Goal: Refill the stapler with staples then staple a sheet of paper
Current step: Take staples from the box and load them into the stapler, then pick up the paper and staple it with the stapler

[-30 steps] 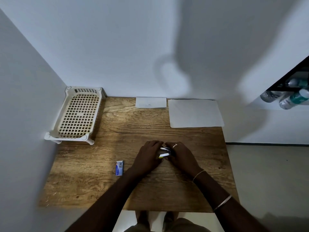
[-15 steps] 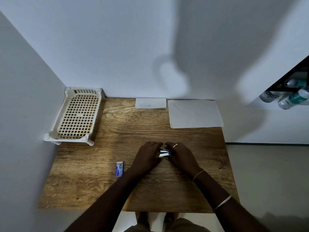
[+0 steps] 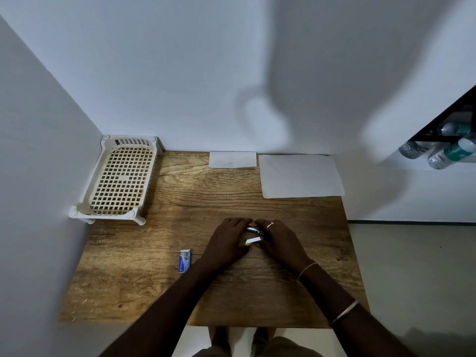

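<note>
On the table [image 3: 231,199], left hand [image 3: 228,244] and right hand [image 3: 282,243] curl fingers [image 3: 261,223] around the stapler [image 3: 254,230] between them.

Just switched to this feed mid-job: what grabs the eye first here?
At the middle of the wooden table, the left hand and right hand meet, holding a small stapler between them. A blue staple box lies just left of the left wrist. A white sheet of paper lies at the far right corner, and a cream basket at the far left.
</note>
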The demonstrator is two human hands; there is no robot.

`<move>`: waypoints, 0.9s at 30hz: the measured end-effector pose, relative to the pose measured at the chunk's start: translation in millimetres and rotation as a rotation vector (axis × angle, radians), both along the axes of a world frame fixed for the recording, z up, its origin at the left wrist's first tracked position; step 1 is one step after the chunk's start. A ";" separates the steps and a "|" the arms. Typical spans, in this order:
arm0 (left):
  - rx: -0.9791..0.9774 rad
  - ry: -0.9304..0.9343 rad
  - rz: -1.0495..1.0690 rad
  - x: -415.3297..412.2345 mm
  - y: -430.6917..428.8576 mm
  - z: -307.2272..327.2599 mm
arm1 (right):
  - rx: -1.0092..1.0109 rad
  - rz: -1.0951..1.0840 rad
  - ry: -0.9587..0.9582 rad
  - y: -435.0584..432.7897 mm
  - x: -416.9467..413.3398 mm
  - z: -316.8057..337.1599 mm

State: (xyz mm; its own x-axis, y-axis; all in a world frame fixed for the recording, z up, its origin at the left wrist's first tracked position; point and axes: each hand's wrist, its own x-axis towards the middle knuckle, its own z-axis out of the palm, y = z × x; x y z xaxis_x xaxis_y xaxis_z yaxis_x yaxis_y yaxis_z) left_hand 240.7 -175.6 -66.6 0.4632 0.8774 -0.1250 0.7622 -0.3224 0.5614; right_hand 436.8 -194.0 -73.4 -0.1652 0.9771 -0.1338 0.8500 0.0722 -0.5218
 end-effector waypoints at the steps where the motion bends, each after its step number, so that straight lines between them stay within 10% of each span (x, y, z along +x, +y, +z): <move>1: -0.005 0.005 -0.003 -0.2 -0.2 0.2 | 0.000 0.002 -0.002 -0.1 0.0 0.1; 27: 0.092 0.008 0.150 -15.0 67.1 21.8 | 0.084 -0.012 -0.016 87.9 -25.8 27.1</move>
State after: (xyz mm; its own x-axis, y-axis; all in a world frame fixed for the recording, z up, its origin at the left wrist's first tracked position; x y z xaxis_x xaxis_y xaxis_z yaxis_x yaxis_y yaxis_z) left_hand 225.7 -108.5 -44.8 0.3250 0.9447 -0.0442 0.8103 -0.2541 0.5281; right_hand 411.1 -106.1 -46.3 -0.1520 0.9869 -0.0539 0.8591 0.1050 -0.5009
